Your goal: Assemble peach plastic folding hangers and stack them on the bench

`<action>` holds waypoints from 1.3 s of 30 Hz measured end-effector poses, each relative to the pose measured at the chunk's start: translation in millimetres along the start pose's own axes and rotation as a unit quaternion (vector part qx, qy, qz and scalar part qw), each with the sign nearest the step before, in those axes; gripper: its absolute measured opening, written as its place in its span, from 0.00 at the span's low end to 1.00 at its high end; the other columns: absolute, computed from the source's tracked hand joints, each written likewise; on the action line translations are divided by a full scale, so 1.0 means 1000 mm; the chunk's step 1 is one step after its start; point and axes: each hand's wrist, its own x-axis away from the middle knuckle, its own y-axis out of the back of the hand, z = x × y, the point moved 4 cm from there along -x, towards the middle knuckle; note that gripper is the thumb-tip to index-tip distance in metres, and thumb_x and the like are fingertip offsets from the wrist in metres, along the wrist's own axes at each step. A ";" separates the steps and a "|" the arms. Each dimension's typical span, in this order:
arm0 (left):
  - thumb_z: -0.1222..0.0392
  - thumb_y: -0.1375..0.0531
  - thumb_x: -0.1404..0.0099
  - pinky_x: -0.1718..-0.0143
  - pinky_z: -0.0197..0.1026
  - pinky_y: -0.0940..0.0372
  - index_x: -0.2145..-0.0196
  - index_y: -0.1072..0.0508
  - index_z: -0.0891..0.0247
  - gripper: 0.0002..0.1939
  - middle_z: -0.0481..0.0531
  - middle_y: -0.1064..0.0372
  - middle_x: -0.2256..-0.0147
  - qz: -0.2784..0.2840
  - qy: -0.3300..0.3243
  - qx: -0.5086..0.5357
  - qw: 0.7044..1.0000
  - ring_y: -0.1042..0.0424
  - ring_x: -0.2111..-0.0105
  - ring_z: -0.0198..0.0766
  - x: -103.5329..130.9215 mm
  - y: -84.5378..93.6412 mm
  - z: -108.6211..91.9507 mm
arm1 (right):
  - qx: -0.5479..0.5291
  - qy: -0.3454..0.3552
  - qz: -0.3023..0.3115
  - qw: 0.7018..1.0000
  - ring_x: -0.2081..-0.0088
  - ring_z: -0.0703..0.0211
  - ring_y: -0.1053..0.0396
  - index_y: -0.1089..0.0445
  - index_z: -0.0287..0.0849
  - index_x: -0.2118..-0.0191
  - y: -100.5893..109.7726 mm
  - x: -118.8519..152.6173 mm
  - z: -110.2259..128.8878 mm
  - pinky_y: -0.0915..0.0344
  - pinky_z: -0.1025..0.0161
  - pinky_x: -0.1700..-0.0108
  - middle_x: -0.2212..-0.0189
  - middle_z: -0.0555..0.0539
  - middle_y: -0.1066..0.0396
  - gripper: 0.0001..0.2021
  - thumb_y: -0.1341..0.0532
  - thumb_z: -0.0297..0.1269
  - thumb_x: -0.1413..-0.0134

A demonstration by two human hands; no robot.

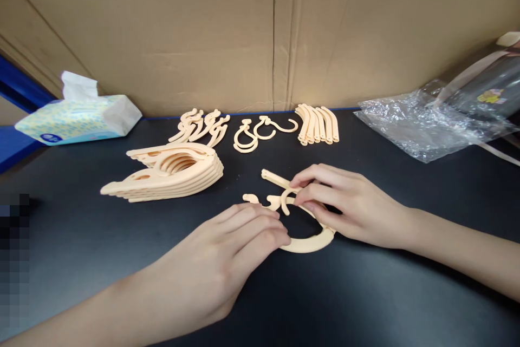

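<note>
Cream plastic parts of a folding hanger lie between my hands on the black table. My left hand [239,241] is closed over the near side, its fingertips on a curved hanger arm [309,243]. Above the far side, the bent fingers of my right hand [345,203] close on a small hanger hook [285,207], whose curved end sticks out to the left. A straight hanger bar [274,178] pokes out beyond the right fingertips. Just past the left fingers shows a wavy end piece [251,198]. My fingers hide the joints between these parts.
A stack of hanger frames [170,190] stands at left. Behind it are loose wavy arms [199,126], several hooks [246,144] and a row of curved bars [319,125]. A tissue box [87,117] sits back left, clear plastic bags [422,125] back right. Cardboard [203,27] walls the rear.
</note>
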 end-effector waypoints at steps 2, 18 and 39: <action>0.78 0.53 0.36 0.43 0.40 0.42 0.52 0.33 0.67 0.19 0.54 0.31 0.54 -0.008 -0.008 -0.008 1.000 0.36 0.49 0.37 0.000 -0.001 0.000 | 0.010 0.037 0.007 0.999 0.58 0.61 0.34 0.32 0.43 0.58 0.000 0.001 0.005 0.34 0.62 0.55 0.54 0.45 0.32 0.09 0.48 0.27 0.39; 0.74 0.52 0.32 0.56 0.37 0.36 0.51 0.32 0.64 0.16 0.56 0.34 0.54 0.007 -0.006 -0.018 1.000 0.34 0.56 0.38 0.001 -0.001 0.002 | 0.040 0.083 0.002 0.996 0.62 0.61 0.34 0.31 0.40 0.60 0.001 0.001 0.013 0.33 0.63 0.59 0.56 0.44 0.30 0.10 0.49 0.26 0.40; 0.69 0.49 0.31 0.49 0.45 0.38 0.53 0.28 0.55 0.16 0.53 0.36 0.51 -0.097 0.070 -0.105 0.987 0.37 0.48 0.42 0.005 -0.001 0.017 | -0.040 0.104 -0.010 0.994 0.65 0.64 0.32 0.31 0.40 0.59 0.002 0.005 0.023 0.32 0.64 0.61 0.55 0.44 0.28 0.10 0.47 0.26 0.42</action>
